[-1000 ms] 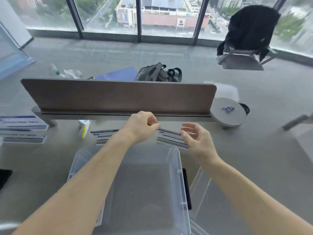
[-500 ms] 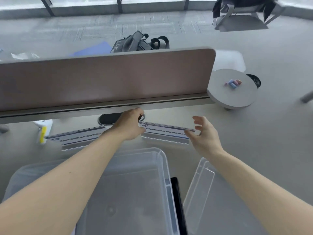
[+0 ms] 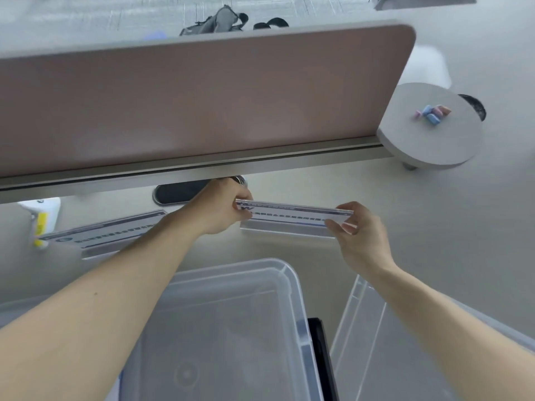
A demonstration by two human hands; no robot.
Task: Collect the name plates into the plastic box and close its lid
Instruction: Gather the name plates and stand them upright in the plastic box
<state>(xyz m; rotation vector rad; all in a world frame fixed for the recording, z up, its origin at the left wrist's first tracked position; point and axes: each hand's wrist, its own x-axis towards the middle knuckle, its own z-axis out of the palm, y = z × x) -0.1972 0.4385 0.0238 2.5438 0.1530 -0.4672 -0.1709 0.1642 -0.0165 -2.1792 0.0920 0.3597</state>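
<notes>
A clear acrylic name plate (image 3: 289, 217) with a white and blue label stands on the desk just beyond the box. My left hand (image 3: 220, 209) pinches its left end and my right hand (image 3: 359, 230) pinches its right end. A second name plate (image 3: 98, 237) lies to the left, partly behind my left forearm. The clear plastic box (image 3: 292, 287) sits open in front of me, and nothing shows inside it. Its transparent lid (image 3: 364, 328) lies on the desk to the right of the box.
A brown desk divider (image 3: 202, 96) on a grey rail runs across just behind the plates. An oval black cable port (image 3: 179, 193) sits under it. A round grey stool (image 3: 434, 131) carrying small coloured pieces stands at the right. A white and yellow object (image 3: 42, 221) lies at far left.
My head has leaned forward and down, so the desk fills the view. Both hands moved onto the ends of the right name plate and closed on it.
</notes>
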